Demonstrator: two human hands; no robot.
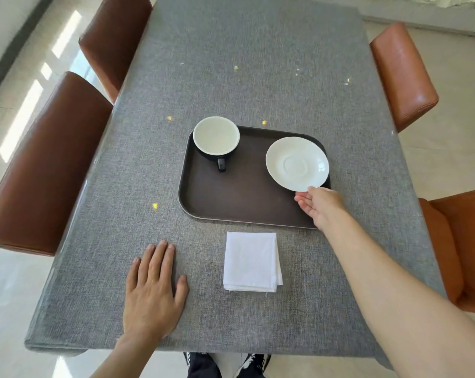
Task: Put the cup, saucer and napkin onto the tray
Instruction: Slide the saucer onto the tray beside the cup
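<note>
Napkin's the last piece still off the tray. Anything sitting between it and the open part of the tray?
Nothing visible. The napkin lies on the table just below the tray's near rim, and the tray's near-middle is bare. The cup sits far-left; the right hand holds the saucer at right.

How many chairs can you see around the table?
4. Two on the left side, a far chair and a near chair; two on the right, far and near. Others may be out of view.

Tray middle bare between cup and saucer
</note>
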